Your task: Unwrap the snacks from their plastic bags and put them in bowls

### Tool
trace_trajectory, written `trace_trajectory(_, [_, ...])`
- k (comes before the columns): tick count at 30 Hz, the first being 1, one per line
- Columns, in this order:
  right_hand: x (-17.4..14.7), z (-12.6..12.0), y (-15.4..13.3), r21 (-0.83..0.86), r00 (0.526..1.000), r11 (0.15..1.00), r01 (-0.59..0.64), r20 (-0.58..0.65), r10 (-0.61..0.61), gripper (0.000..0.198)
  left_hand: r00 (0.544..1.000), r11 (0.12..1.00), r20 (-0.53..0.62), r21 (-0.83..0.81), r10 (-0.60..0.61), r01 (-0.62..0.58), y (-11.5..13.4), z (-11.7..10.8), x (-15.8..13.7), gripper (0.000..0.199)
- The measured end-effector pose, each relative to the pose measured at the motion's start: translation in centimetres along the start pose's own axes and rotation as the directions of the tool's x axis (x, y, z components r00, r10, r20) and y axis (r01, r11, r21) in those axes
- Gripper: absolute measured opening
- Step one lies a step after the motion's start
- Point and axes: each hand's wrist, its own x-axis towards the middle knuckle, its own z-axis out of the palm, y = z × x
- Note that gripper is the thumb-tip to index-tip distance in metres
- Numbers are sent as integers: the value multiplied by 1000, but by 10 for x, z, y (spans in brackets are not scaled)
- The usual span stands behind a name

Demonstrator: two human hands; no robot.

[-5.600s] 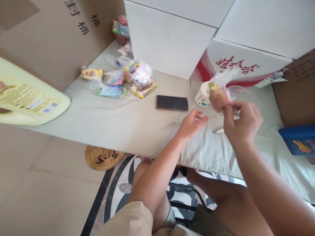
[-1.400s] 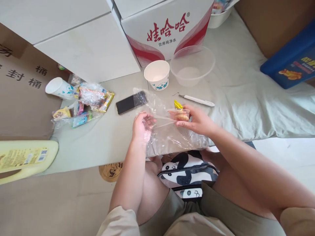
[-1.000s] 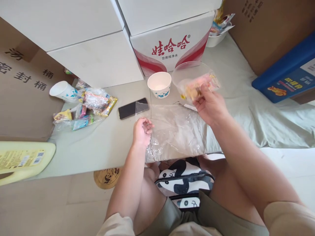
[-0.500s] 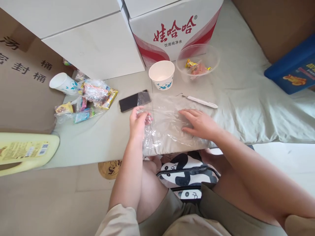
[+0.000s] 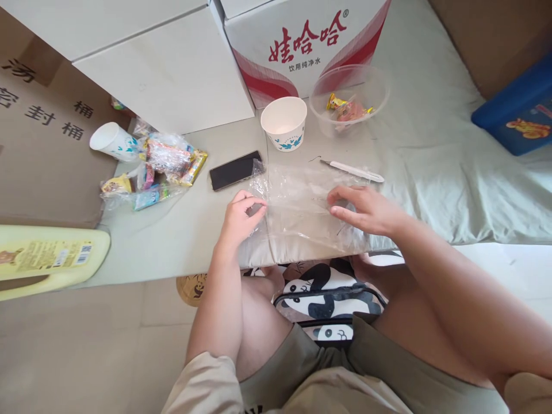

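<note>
A thin sheet of clear plastic [image 5: 297, 201], perhaps a bag, lies spread and wrinkled on the grey-green cloth in front of me. At its left side, my left hand [image 5: 242, 219] has thumb and forefinger pinched together on the film. Over the sheet's right side is my right hand [image 5: 366, 210], its fingers bent and the thumb held apart from them, gripping nothing that I can see. Beyond the film lie a white-handled craft knife [image 5: 356, 171] with a thin blade and a dark phone [image 5: 235, 171], which the plastic's corner overlaps.
A paper bowl [image 5: 284, 126] and a clear tub [image 5: 321, 115] with wrapped snacks stand behind. On the left are a tipped paper cup [image 5: 114, 142], snack packets [image 5: 166, 158] and a yellow jug [image 5: 56, 250]. Boxes [image 5: 302, 75] close off the back; a blue container [image 5: 517, 109] is right.
The crumpled plastic under my left hand has been spread flatter. My left fingers have come into a pinch, and my right hand has shifted slightly right, its fingers more curled.
</note>
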Motion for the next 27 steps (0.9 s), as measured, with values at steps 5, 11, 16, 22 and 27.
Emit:
trace_trajectory(5, [0, -1, 5, -136, 990, 989, 54, -119, -70, 17, 974, 986, -176, 109, 144, -126, -1, -6, -1, 11])
trace_trajectory(11, [-10, -24, -13, 346, 981, 938, 36, -191, 33, 13, 977, 920, -211, -376, 35, -114, 17, -12, -5, 41])
trace_trajectory(16, [-14, -30, -7, 741, 960, 626, -245, 94, 264, 47, 872, 667, 29, -632, -489, 395, 34, -15, 0, 36])
trace_trajectory(22, [-11, -35, 14, 898, 984, 421, -127, 60, 168, 52, 788, 538, 523, -583, -325, 609, 49, -7, 3, 35])
trace_trajectory(27, [8, -2, -19, 830, 902, 462, -313, 412, -131, 65, 733, 501, 678, -619, -47, 605, 69, 13, 7, 37])
